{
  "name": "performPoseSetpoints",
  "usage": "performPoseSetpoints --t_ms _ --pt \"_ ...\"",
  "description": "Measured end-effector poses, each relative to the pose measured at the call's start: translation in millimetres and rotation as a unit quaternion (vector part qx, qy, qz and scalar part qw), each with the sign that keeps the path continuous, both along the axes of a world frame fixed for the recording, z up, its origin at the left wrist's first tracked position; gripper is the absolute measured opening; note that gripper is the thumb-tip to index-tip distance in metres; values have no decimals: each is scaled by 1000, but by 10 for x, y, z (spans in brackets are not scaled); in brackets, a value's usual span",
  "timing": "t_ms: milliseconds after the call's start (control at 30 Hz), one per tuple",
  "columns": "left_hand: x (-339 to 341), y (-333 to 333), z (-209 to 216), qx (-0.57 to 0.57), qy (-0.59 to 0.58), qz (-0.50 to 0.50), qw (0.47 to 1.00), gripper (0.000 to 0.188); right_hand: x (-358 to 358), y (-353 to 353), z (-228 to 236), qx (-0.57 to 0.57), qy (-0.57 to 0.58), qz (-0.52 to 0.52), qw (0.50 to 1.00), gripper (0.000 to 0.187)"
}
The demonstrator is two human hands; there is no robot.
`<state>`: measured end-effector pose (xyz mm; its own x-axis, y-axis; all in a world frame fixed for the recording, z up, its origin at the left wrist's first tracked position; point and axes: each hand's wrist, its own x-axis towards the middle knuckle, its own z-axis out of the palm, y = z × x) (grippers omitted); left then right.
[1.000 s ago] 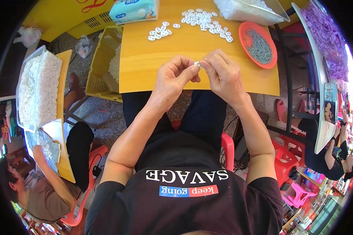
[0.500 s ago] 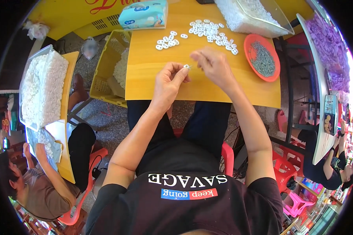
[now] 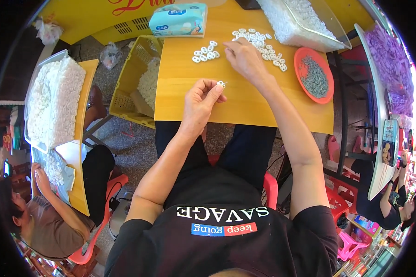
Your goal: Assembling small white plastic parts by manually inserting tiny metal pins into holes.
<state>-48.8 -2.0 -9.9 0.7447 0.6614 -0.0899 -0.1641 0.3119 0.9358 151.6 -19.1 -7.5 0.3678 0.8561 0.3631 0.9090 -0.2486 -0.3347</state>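
My left hand is closed in a pinch above the table's near part. Between thumb and finger it holds a small white two-holed plastic piece with a thin metal pin sticking out to the right. My right hand is stretched over the table with fingers partly extended and apart, beside the larger loose group of white two-holed pieces. Nothing shows in its fingers. A smaller group of the same pieces lies to its left. At the right, an orange-red plate holds many thin grey metal pins.
The yellow table carries a tissue pack and a clear bin of white pieces at the back. A yellow crate stands left. Co-workers sit at side tables: one person left, another right.
My right hand has moved forward and left, away from my left hand, to the white pieces. My left hand keeps its pinch. The whole view has shifted slightly.
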Motion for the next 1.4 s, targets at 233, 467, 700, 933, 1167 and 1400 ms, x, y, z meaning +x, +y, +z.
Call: performPoseSetpoints --t_ms 233,467,700,933,1167,1400 --pt "60 -94 105 -16 -35 11 999 14 -278 -567 180 132 591 5 796 25" --pt "175 -298 186 -1 -108 61 992 13 -713 -881 201 279 670 -7 688 18" --pt "126 -347 221 -28 -110 29 993 14 -809 -1107 229 240 588 -49 771 19" --pt "98 -364 211 -32 -103 8 994 13 -809 -1185 343 279 663 -51 693 19" --pt "89 -370 254 10 -43 3 999 15 -876 -1147 431 310 632 -32 709 17" --pt "69 -369 304 5 -26 7 1000 17 -880 -1168 406 296 566 -28 769 17"
